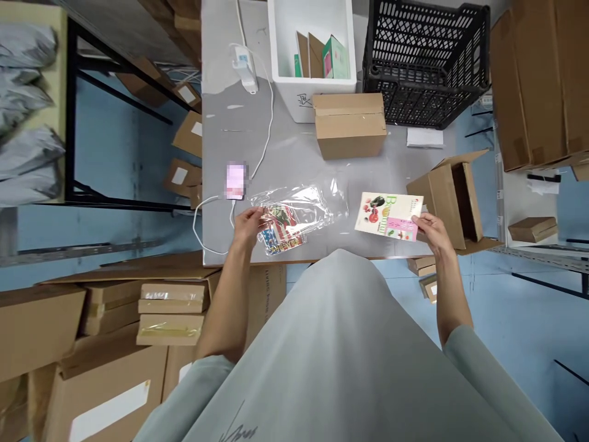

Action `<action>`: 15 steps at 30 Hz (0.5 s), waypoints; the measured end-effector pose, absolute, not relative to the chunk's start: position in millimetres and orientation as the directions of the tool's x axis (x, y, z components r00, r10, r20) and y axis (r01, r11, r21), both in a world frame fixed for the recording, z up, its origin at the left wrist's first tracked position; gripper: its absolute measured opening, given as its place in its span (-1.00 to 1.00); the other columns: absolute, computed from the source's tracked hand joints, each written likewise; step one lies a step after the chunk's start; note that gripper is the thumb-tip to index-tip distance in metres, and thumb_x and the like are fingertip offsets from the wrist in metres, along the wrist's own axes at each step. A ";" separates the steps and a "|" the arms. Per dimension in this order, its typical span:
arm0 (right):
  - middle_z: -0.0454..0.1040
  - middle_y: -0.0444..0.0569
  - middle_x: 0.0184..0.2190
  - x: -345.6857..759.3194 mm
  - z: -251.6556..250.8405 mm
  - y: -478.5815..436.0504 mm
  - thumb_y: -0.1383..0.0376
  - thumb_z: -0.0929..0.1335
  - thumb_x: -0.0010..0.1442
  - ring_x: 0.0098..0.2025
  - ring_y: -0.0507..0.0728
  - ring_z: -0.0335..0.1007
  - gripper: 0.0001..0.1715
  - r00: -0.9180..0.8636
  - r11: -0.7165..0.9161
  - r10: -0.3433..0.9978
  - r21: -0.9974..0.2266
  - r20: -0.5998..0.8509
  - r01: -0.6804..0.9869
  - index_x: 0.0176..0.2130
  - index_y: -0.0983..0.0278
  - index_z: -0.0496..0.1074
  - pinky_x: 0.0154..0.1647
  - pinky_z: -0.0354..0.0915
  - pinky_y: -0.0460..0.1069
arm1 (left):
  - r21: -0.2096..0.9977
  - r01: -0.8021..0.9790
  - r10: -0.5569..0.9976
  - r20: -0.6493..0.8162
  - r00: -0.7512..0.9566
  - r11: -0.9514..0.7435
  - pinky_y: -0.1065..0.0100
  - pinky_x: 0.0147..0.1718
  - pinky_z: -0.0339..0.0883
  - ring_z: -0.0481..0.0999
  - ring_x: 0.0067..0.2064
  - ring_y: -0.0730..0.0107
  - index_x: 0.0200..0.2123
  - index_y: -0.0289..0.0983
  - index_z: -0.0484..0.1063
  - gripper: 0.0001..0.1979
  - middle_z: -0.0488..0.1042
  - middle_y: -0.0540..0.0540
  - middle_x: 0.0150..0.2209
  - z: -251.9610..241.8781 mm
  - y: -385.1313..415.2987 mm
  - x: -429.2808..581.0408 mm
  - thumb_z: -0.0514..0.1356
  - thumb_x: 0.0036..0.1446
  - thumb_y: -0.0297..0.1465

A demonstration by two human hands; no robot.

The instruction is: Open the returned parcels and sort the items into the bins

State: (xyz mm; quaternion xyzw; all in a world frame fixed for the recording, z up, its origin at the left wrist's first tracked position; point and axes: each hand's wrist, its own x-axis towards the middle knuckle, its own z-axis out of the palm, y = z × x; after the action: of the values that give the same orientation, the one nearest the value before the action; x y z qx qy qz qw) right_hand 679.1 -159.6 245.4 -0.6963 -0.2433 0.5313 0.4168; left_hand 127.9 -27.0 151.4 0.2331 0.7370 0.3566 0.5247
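booklet (389,216) in your right hand (430,230), clear bag (294,215) under your left hand (248,222): that is the pairing on the table (285,153). the booklet sits near the table's front edge, toward its right corner, and you pinch its right end between thumb and fingers, so its long axis runs left to right, pointing across at the bag. the bag lies well to the left of it, also along the front edge, its long axis slanting from front left to back right, with a colourful printed card (283,228) inside its near end. your left fingers close on that near left end of the bag, pressing it to the table. whether the bag's mouth faces the booklet you cannot tell; the film is crumpled and shiny there.

your hands are apart, one at each side of your body, both forearms reaching forward with the wrists low over the front edge. the right hand is the nearer one to the booklet, the left to the bag.

behind them stand a closed cardboard box (350,124), a white bin (313,49) and a black crate (426,58) along the back edge, and a phone (235,181) on a white cable (264,135) near the left edge.
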 end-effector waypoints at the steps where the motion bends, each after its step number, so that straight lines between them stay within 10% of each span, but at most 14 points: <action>1: 0.72 -0.11 -0.38 689.7 246.4 -161.8 -0.25 0.79 -0.24 -0.36 0.12 0.64 -0.25 0.351 -0.521 0.775 -0.846 -0.525 -0.113 -0.36 0.16 0.58 -0.27 0.59 0.00 | 0.754 -0.067 0.699 -0.634 -0.330 0.653 0.35 -0.29 0.67 0.71 -0.31 0.37 -0.26 -0.28 0.58 -0.91 0.71 -0.14 -0.19 148.7 -26.6 128.2 0.43 0.29 -0.46; 15: 0.77 0.10 0.11 602.5 203.9 -125.8 -0.29 0.68 -0.01 0.16 0.37 0.72 -0.24 0.219 -0.538 0.781 -0.808 -0.585 -0.241 -0.06 0.11 0.58 0.10 0.66 0.19 | 0.373 -0.166 0.392 -0.915 0.099 0.913 0.17 0.01 0.75 0.75 -0.22 0.23 -0.25 -0.26 0.54 -0.78 0.66 -0.17 -0.32 81.6 -72.4 327.1 0.51 0.15 -0.51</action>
State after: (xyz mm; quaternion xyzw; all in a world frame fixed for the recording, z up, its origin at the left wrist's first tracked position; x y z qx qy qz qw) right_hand 602.5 -125.8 203.9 -0.6494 -0.2077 0.5894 0.4333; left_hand 327.1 -72.4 81.6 0.0876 0.6437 0.1896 0.7362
